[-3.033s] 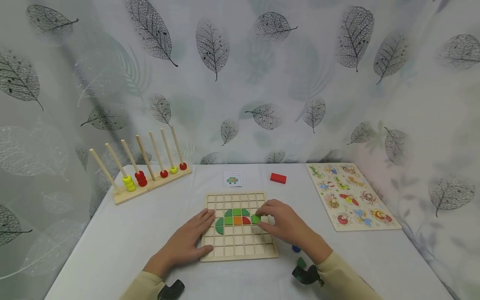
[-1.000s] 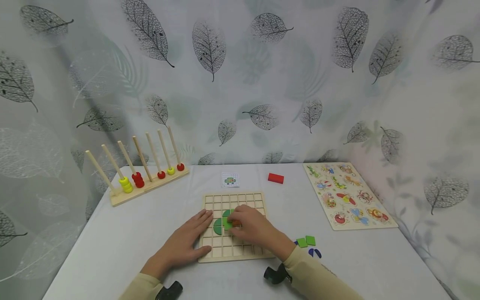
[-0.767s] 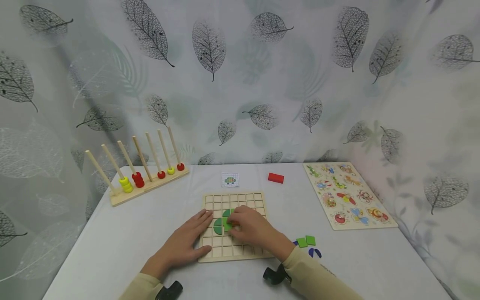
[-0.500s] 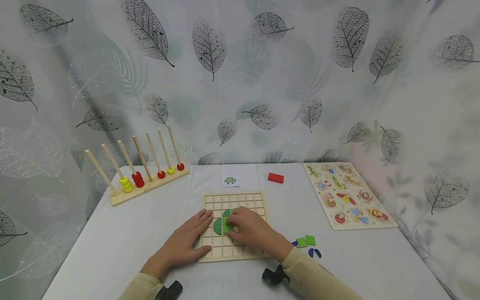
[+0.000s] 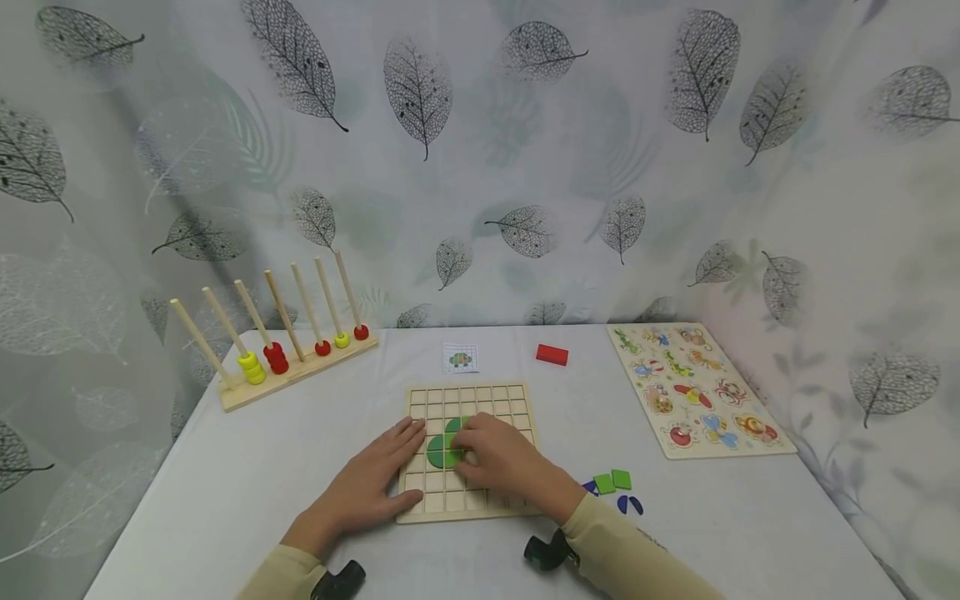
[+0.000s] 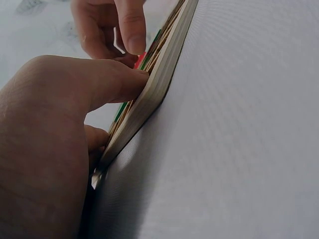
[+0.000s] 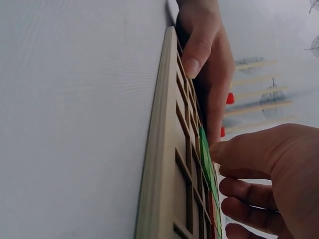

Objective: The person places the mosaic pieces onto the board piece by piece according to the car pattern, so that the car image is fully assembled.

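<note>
On the grid board [image 5: 467, 450], the flat left hand [image 5: 367, 487] steadies its left edge; the right hand [image 5: 502, 461] pinches a green tile [image 5: 448, 452] near its centre; a snagged lift could dislodge neighbouring tiles.

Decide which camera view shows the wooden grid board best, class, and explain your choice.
The head view: the whole wooden grid board shows from above, with its cells, green pieces and both hands on it. The left wrist view shows only the board's edge side-on; the right wrist view gives a steep glancing look along its frame.
</note>
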The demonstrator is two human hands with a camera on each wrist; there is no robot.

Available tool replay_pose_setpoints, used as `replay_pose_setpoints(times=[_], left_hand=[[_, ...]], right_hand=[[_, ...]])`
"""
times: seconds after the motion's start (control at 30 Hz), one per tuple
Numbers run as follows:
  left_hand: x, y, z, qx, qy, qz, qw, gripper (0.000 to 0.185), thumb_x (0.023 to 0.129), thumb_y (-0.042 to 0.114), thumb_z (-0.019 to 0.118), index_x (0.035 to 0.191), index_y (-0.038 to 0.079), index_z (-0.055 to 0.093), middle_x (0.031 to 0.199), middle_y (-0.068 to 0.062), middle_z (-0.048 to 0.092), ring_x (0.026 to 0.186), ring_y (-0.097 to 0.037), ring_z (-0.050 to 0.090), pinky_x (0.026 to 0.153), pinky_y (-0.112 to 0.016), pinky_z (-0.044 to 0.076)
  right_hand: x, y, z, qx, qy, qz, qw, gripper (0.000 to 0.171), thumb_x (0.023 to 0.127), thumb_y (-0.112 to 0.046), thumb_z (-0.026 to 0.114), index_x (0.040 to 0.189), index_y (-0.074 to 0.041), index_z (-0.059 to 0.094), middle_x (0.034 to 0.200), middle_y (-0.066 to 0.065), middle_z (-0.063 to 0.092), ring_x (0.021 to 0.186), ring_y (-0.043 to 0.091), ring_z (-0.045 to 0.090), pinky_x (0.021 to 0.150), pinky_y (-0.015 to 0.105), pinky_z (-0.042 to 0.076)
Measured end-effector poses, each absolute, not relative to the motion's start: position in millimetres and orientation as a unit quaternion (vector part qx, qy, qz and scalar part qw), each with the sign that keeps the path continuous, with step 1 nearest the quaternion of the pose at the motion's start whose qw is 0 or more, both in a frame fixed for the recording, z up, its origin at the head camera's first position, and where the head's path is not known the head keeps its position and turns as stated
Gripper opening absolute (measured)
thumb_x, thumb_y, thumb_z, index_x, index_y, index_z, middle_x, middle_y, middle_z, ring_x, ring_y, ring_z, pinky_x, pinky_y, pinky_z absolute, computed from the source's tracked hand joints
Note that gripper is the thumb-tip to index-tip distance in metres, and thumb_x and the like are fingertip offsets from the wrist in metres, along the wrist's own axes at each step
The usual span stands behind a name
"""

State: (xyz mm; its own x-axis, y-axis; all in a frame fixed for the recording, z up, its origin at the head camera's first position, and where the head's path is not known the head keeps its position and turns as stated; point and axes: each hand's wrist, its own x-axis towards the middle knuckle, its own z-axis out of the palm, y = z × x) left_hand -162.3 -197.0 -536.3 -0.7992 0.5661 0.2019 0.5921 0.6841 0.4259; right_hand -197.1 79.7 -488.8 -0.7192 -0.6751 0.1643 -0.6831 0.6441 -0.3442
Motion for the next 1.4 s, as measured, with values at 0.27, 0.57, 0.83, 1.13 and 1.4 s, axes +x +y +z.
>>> replay_pose_setpoints(times=[0.27,0.57,0.83,1.13,1.4], left_hand=[[-162,-197,-536,-0.319,-0.915,-0.244,0.033,0.087,0.1,0.056,0.066,0.167,0.006,0.042,0.176,-0.004,0.034,0.163,-0.029,0.025,0.124,-0.058,0.034],[-163,-198,-539,-0.325,-0.913,-0.246,0.034,0.087,0.1,0.056,0.066,0.167,0.005,0.042,0.176,-0.005,0.034,0.163,-0.029,0.025,0.124,-0.058,0.034],[-164,-199,-540,-0.326,-0.912,-0.249,0.034,0.089,0.099,0.057,0.067,0.167,0.006,0.041,0.176,-0.004,0.034,0.163,-0.027,0.024,0.124,-0.058,0.034],[-163,-198,-539,-0.323,-0.913,-0.246,0.039,0.087,0.099,0.055,0.067,0.167,0.005,0.042,0.175,-0.005,0.035,0.163,-0.028,0.026,0.123,-0.058,0.035],[-164,-199,-541,-0.316,-0.914,-0.252,0.023,0.09,0.098,0.055,0.068,0.169,0.008,0.038,0.177,0.0,0.031,0.164,-0.022,0.02,0.126,-0.055,0.031]], right_hand=[[-193,89,-480,0.36,-0.909,0.208,0.01,0.017,0.094,-0.019,0.083,0.111,-0.016,0.083,0.103,-0.008,0.071,0.1,0.01,0.062,0.086,0.028,0.057],[-179,122,-463,0.323,-0.922,0.214,0.003,0.027,0.094,-0.025,0.086,0.119,-0.015,0.082,0.109,-0.005,0.071,0.1,0.013,0.064,0.088,0.034,0.06],[-169,175,-450,0.303,-0.928,0.213,0.045,0.03,0.091,-0.019,0.09,0.118,-0.012,0.081,0.116,-0.003,0.071,0.102,0.013,0.066,0.087,0.037,0.061],[-167,225,-446,0.243,-0.944,0.217,0.056,0.031,0.089,-0.015,0.091,0.118,-0.012,0.081,0.109,-0.002,0.074,0.093,0.013,0.064,0.079,0.035,0.06],[-162,248,-449,0.21,-0.946,0.243,0.037,0.028,0.091,-0.017,0.089,0.118,-0.016,0.081,0.11,-0.006,0.074,0.095,0.017,0.065,0.078,0.036,0.058]])
